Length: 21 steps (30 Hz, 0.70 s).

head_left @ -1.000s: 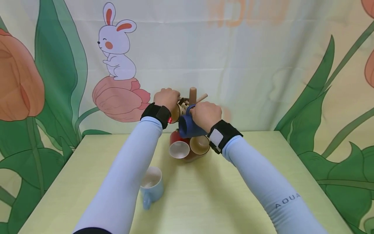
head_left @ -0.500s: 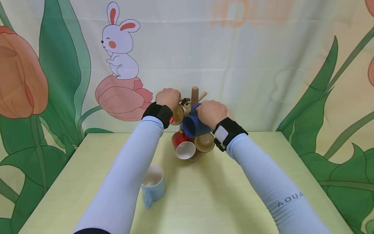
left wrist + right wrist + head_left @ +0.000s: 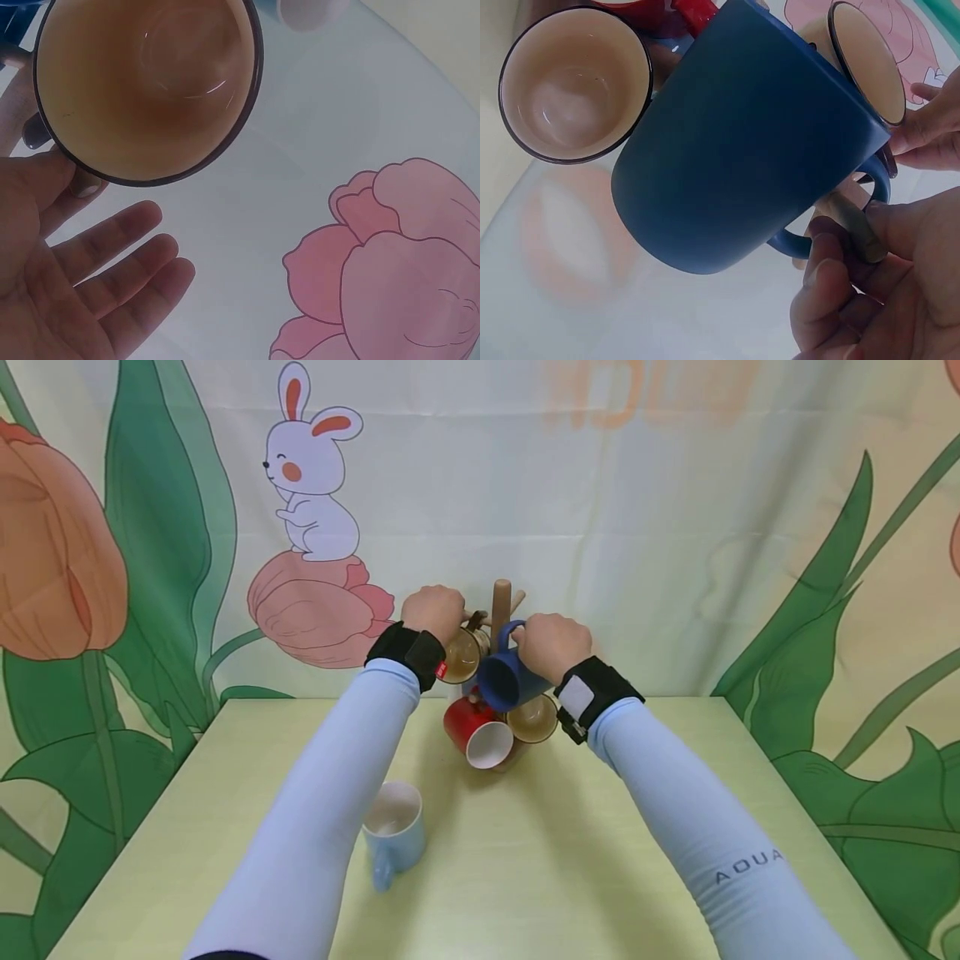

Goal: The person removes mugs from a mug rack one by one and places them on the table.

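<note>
While the right hand [image 3: 551, 643] grips the dark blue mug [image 3: 742, 142] by its handle at a peg of the wooden mug tree [image 3: 501, 602], and the left hand [image 3: 433, 612], fingers relaxed, steadies the brown mug [image 3: 146, 82], guide the handle fully along the peg before letting go.

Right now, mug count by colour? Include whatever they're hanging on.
Dark blue mug: 1
Red mug: 1
Brown mugs, cream inside: 2
Light blue mug: 1, on the table
Wooden mug stand: 1
Total: 5 mugs, 1 stand.
</note>
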Available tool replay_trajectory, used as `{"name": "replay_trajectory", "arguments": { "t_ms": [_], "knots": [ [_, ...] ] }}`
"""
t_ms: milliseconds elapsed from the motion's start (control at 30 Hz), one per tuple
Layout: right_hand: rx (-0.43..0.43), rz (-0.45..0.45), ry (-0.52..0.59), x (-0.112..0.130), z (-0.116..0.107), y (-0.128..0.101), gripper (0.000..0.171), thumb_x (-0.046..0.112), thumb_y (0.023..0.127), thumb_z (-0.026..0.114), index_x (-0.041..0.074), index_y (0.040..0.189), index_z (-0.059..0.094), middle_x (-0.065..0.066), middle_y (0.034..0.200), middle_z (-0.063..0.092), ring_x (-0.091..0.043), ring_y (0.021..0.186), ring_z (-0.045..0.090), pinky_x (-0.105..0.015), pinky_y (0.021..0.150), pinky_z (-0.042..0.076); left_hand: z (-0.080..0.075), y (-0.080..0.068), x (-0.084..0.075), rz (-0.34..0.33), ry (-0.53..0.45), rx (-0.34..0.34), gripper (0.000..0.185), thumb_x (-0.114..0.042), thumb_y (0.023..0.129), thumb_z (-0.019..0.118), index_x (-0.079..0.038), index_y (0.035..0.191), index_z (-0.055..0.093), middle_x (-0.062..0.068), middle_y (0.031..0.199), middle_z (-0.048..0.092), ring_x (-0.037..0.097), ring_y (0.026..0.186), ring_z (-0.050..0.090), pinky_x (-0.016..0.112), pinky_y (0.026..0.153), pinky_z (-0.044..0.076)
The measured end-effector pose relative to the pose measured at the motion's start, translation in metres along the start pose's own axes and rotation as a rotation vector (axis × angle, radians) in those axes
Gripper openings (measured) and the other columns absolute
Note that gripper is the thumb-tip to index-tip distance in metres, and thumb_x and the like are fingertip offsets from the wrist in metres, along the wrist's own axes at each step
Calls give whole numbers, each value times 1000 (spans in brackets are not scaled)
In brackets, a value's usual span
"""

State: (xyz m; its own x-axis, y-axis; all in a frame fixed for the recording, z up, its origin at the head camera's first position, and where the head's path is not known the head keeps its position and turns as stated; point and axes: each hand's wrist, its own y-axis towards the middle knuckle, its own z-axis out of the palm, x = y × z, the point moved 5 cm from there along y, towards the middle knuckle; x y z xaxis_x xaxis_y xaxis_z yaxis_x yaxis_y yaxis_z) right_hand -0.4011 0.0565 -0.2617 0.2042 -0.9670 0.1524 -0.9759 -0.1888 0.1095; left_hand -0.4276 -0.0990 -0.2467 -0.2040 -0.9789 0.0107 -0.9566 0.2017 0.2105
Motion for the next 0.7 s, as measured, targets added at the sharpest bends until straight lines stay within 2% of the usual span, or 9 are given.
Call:
{"name": "replay_trajectory", "arguments": {
  "t_ms": [700],
  "knots": [
    [30,9,42,-7,-2,1,44,39,105,42,6,108,69,-12,96,67,-29,86,63,-44,73,51,-5,-14,-3,20,0,-34,24,-19,101,59,-1,109,74,17,99,71,29,87,68,44,77,58]
  ]
}}
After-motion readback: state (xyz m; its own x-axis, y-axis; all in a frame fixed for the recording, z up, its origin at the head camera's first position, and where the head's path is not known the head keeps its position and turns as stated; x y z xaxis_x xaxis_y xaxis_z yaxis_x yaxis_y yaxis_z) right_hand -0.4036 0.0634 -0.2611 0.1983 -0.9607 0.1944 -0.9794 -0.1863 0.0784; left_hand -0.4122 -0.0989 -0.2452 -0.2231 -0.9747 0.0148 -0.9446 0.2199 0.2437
